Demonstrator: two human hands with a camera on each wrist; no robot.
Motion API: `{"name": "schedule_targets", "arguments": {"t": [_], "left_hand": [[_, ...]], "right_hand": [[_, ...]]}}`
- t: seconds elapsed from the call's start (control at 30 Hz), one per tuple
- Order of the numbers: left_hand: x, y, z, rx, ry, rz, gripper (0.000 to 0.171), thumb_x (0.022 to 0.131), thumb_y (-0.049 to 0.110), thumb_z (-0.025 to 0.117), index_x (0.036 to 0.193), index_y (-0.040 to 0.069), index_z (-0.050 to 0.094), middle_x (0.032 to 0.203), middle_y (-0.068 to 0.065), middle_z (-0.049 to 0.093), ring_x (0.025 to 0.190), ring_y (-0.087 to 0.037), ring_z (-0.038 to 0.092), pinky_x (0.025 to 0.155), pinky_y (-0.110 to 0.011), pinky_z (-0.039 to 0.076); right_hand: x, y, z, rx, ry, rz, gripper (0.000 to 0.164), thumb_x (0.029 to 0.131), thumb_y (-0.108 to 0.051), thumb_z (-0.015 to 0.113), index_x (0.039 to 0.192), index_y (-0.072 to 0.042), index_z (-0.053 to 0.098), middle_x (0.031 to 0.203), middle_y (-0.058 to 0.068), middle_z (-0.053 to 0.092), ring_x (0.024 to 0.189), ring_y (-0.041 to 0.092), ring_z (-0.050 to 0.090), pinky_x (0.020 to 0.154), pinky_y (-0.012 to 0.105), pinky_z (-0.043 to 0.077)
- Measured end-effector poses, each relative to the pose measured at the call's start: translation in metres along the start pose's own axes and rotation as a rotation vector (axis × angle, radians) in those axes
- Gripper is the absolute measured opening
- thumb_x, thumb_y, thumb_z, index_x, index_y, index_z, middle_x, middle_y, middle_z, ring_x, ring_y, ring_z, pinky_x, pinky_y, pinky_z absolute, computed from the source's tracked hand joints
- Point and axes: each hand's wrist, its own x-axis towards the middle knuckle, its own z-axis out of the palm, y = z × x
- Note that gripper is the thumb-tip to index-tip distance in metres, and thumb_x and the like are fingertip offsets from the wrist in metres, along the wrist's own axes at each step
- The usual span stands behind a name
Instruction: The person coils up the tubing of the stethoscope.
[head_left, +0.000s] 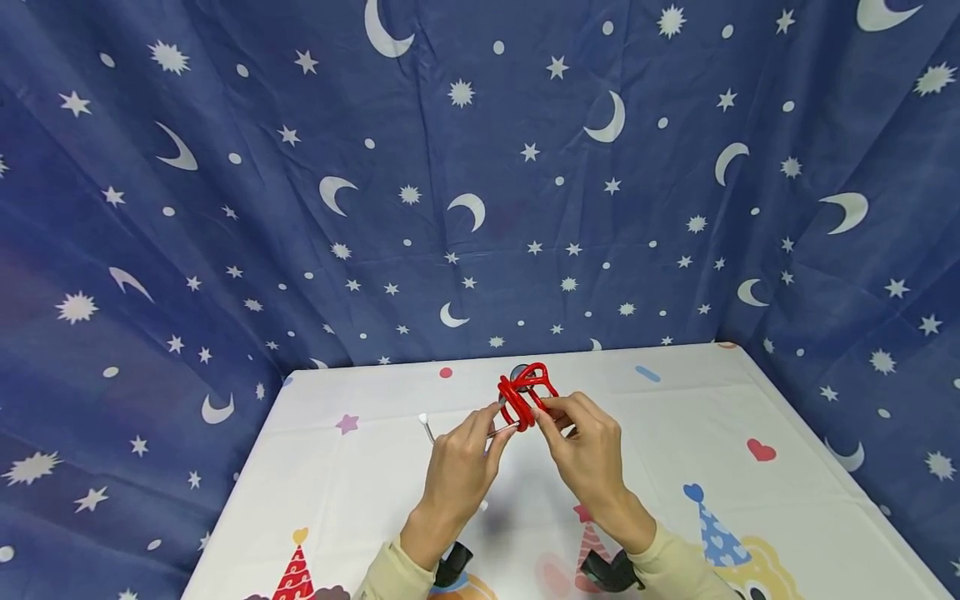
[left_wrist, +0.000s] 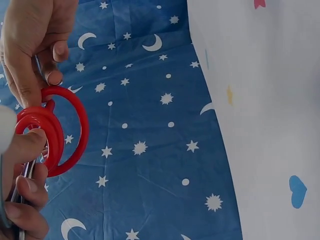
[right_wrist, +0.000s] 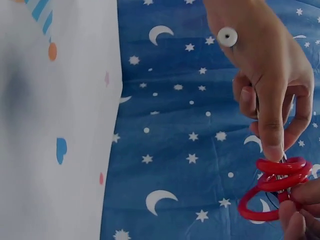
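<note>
A stethoscope with coiled red tubing point(head_left: 517, 404) is held up between both hands above the table. My left hand point(head_left: 459, 467) grips its metal ear tubes point(left_wrist: 27, 175) beside the coil, the thumb at the loops. On the other side, my right hand point(head_left: 592, 450) pinches the tubing and metal with thumb and fingers. The round grey chest piece point(head_left: 522, 375) shows behind the red loops in the head view. One white ear tip point(head_left: 423, 418) sticks out left of the left hand; a white ear tip point(right_wrist: 227, 36) also appears in front of the right hand in the right wrist view.
Under the hands is a table with a white cloth point(head_left: 360, 475) printed with party hats, a heart and other shapes. A blue curtain point(head_left: 510, 200) with moons and stars hangs behind it and along both sides. Black straps point(head_left: 453, 565) sit at the wrists.
</note>
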Motion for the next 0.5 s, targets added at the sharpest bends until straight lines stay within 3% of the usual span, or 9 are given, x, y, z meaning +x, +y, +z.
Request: {"name": "schedule_targets", "arguments": {"t": [0.27, 0.4, 0.5], "left_hand": [[-0.001, -0.001, 0.002, 0.036, -0.042, 0.023, 0.035, 0.083, 0.021, 0.079, 0.112, 0.004, 0.067, 0.08, 0.0, 0.07, 0.063, -0.007, 0.067, 0.054, -0.02, 0.053], [-0.004, -0.003, 0.004, 0.021, -0.091, 0.029, 0.035, 0.084, 0.022, 0.079, 0.112, 0.005, 0.067, 0.08, 0.0, 0.07, 0.063, -0.006, 0.066, 0.054, -0.018, 0.052], [-0.008, -0.008, 0.007, -0.023, -0.135, 0.007, 0.034, 0.084, 0.023, 0.079, 0.111, 0.006, 0.067, 0.078, 0.002, 0.068, 0.061, -0.006, 0.063, 0.053, -0.016, 0.049]], "right_hand": [[0.003, 0.011, 0.01, -0.081, 0.033, -0.008, 0.032, 0.071, -0.005, 0.087, 0.084, -0.002, 0.058, 0.063, 0.003, 0.058, 0.052, 0.007, 0.052, 0.049, 0.017, 0.046], [0.006, 0.019, 0.012, -0.11, 0.031, 0.07, 0.033, 0.071, -0.002, 0.085, 0.089, -0.002, 0.058, 0.062, 0.002, 0.05, 0.053, 0.008, 0.045, 0.048, 0.021, 0.041], [0.005, 0.026, 0.011, -0.072, -0.06, 0.165, 0.032, 0.075, -0.008, 0.084, 0.096, -0.004, 0.059, 0.068, 0.003, 0.056, 0.055, 0.007, 0.049, 0.05, 0.019, 0.043]]}}
